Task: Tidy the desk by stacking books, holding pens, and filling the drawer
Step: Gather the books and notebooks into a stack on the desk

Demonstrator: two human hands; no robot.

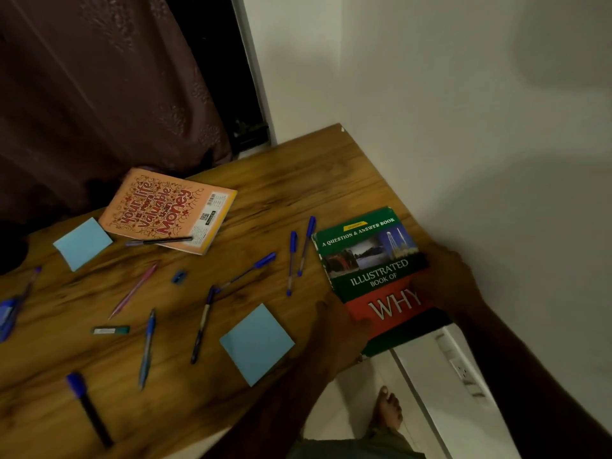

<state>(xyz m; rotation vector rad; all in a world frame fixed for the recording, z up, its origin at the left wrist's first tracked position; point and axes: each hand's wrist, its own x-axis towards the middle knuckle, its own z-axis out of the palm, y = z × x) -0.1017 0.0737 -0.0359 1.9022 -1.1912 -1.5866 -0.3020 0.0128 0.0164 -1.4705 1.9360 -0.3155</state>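
A green and red book titled "Illustrated Book of Why" (371, 260) lies at the desk's right corner, partly over the edge. My left hand (337, 329) grips its near left edge, thumb on the red cover. My right hand (447, 279) holds its right edge against the wall side. An orange book (165, 210) lies at the back with a dark pen (159, 241) across its near edge. Several blue pens (291, 260) are scattered over the wooden desk (298, 180), along with a pink pen (135, 289) and a black marker with a blue cap (87, 409).
Two blue sticky-note pads (256, 344) (82, 243), a small blue sharpener (178, 277) and a green eraser-like stick (111, 330) lie on the desk. A brown curtain (99, 94) hangs behind; a white wall (463, 127) borders the right. My bare foot (387, 409) shows below.
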